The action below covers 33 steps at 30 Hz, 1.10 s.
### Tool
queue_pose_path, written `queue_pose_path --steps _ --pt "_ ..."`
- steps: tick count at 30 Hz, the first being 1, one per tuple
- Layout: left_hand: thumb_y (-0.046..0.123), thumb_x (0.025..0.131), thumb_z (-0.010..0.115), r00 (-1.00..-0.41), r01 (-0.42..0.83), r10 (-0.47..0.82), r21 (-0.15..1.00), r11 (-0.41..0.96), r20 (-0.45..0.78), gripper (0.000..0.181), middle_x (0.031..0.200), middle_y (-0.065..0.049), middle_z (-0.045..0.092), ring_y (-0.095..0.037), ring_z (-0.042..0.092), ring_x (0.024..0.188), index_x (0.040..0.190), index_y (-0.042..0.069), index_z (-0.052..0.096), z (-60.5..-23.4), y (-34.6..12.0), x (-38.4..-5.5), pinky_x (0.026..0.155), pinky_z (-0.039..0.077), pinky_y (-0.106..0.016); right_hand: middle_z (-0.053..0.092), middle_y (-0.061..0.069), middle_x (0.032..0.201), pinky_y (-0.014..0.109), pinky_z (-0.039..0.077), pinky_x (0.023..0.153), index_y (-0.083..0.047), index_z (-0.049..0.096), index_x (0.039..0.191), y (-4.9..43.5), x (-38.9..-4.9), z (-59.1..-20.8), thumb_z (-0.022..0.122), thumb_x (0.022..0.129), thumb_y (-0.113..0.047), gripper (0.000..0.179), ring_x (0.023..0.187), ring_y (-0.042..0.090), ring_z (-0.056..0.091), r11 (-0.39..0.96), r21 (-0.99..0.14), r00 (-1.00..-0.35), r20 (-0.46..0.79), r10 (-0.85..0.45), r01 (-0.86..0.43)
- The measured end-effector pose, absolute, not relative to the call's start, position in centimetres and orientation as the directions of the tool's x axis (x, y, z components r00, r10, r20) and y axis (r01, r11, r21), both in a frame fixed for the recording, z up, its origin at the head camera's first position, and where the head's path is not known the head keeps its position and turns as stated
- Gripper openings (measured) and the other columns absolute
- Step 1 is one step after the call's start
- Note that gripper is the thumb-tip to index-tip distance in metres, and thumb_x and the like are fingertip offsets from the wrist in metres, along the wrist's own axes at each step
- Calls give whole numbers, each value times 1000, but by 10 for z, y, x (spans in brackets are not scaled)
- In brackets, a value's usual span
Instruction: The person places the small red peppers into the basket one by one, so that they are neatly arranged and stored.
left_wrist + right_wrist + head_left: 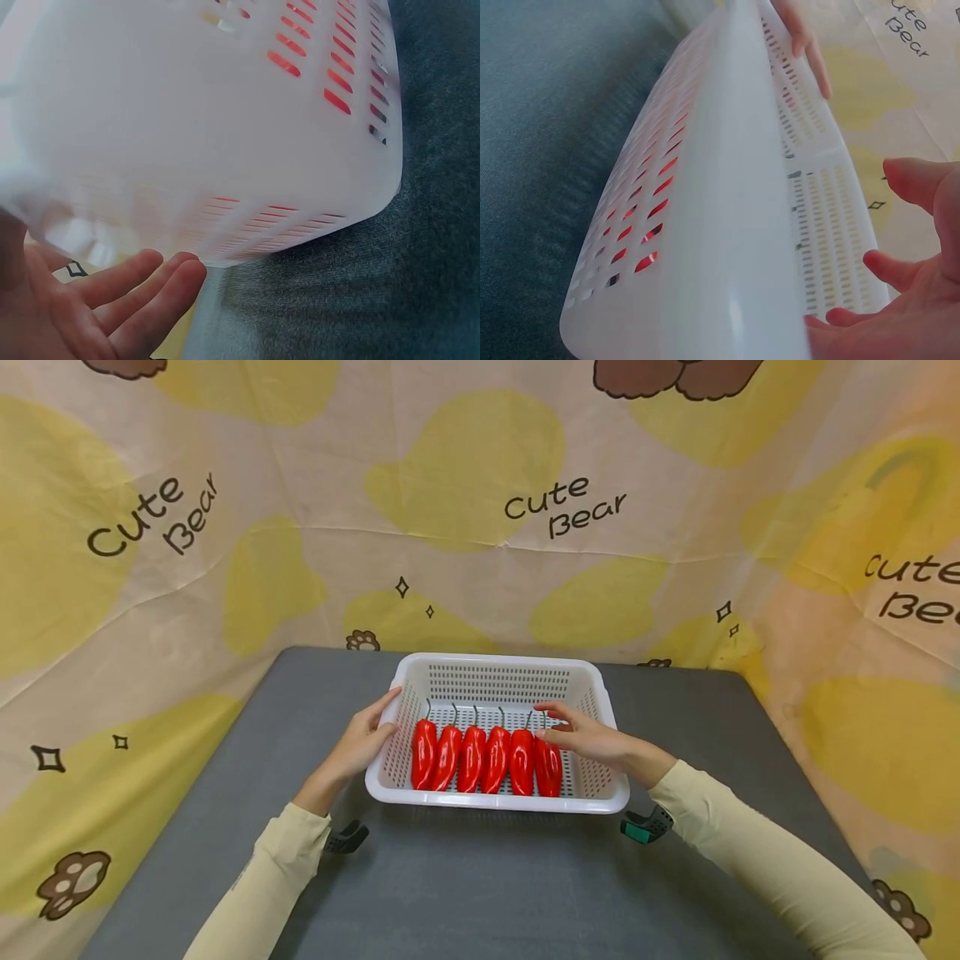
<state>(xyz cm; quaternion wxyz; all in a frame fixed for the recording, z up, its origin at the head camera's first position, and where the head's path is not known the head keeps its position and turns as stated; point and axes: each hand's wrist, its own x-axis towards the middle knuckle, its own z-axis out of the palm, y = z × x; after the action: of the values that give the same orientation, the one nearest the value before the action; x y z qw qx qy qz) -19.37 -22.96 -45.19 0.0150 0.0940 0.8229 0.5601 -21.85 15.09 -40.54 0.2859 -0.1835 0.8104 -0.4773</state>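
A white plastic basket [495,804] with slotted walls stands on the grey table. Several glossy red chili peppers [472,760] lie side by side in it, green stems pointing to the far side. At the basket's left end my left hand [358,745] holds the rim, thumb over the top and fingers along the outer wall; the left wrist view shows those fingers [154,300] beneath the rim. My right hand [592,739] reaches over the right rim with parted fingers, overlapping the stem end of the rightmost pepper [548,770]. Nothing shows between the right fingers [892,270].
The dark grey tabletop [480,893] extends in front of the basket and to both sides. A cream and yellow printed cloth [465,468] hangs behind and around the table. Dark bands with devices [647,825] sit at both wrists.
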Motion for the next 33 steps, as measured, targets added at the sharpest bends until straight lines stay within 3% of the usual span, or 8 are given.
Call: queue_pose_path --steps 9,24,33 --pt "1 100 45 -982 132 176 927 350 74 59 154 -33 40 -50 60 121 158 4 33 -449 -232 -187 85 62 -49 26 28 162 65 37 116 -3 25 157 153 -218 -406 54 101 -22 66 147 51 32 466 -883 -788 -248 -564 -55" --pt "1 100 47 -978 180 170 900 397 121 52 145 -33 51 -50 63 118 151 -2 42 -441 -238 -180 86 60 -55 26 28 162 68 33 117 -4 24 157 155 -219 -401 54 102 -21 66 145 50 33 427 -898 -790 -184 -585 -107" --pt "5 101 47 -983 163 153 877 452 103 50 146 -31 51 -46 63 117 151 1 44 -433 -242 -179 83 63 -50 32 27 159 68 39 112 -7 30 156 161 -223 -400 55 101 -22 61 139 48 39 441 -882 -806 -139 -576 -163"
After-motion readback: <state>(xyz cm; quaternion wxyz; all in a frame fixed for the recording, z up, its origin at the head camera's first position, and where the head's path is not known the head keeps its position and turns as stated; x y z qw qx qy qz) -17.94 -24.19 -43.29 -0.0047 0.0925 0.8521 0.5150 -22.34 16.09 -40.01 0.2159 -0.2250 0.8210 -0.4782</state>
